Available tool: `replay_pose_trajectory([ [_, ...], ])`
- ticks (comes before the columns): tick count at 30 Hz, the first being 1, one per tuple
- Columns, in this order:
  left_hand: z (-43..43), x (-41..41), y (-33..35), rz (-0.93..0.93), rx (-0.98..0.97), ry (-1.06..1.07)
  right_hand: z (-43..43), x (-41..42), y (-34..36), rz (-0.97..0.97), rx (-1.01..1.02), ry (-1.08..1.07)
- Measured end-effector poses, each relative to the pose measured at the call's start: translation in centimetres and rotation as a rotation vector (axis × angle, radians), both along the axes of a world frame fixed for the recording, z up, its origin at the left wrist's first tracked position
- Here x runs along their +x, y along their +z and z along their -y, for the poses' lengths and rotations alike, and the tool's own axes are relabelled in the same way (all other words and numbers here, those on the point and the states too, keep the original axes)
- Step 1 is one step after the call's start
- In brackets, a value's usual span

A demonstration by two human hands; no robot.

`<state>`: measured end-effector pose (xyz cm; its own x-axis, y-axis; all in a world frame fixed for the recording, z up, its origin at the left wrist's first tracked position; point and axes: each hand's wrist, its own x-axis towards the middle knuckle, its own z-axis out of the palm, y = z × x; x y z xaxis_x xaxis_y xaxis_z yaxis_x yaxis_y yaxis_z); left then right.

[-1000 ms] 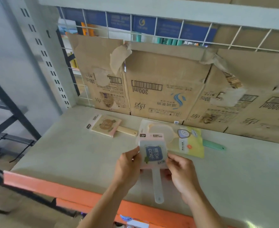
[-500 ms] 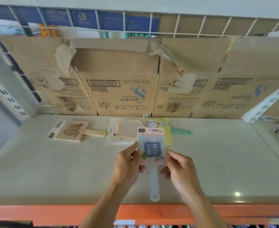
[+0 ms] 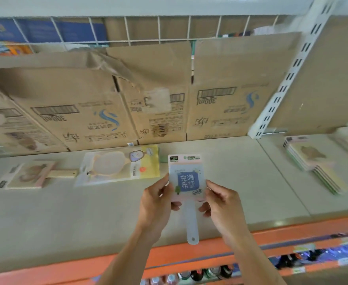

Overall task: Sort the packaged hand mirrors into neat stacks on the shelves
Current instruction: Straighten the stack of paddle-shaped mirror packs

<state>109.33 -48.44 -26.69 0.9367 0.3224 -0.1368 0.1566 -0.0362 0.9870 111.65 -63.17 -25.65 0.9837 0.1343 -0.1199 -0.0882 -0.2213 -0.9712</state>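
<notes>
My left hand [image 3: 156,204] and right hand [image 3: 222,204] each pinch a side edge of a packaged hand mirror [image 3: 187,182]. It is a narrow grip with my thumbs on the front. The pale handle points back toward me, above the shelf [image 3: 76,219]. Beyond the grip, to its left, lies a yellow-carded mirror [image 3: 119,167], and farther left a pink-edged mirror [image 3: 31,175]. Well to the grip's right sits a stack of mirrors [image 3: 317,167], too blurred to be sure, perhaps all one kind.

Showing a white-lettered blue patch on the pale pink packaged hand mirror [image 3: 187,182]; yellow and white on a second pack [image 3: 146,161], beige on a third pack [image 3: 29,176]; running orange along the rail [image 3: 169,258] of the grey shelf [image 3: 66,212]; carrying blue swirls on brown cardboard [image 3: 76,95].
</notes>
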Motion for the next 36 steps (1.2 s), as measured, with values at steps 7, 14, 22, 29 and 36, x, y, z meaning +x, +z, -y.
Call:
replay_pose_trajectory([
  [7, 4.7, 1.2, 0.3, -0.007, -0.083, 0.042, 4.5, 0.9, 0.2, -0.018, 0.073, -0.03],
  [14, 10.2, 2.3, 1.0, -0.012, -0.13, 0.019, 10.0, 1.4, -0.3, -0.011, 0.109, -0.052],
  [22, 17.6, 3.8, 0.2, -0.053, -0.2, -0.008, 17.5, 2.0, -0.4, 0.01, 0.082, -0.129],
  [29, 21.8, 5.6, 0.4, -0.061, -0.192, -0.084, 21.7, 2.7, -0.7, 0.025, 0.079, -0.201],
  [36, 25.2, 8.4, 1.0, -0.057, -0.226, -0.132, 24.5, 4.0, -0.1, -0.015, 0.117, -0.306],
])
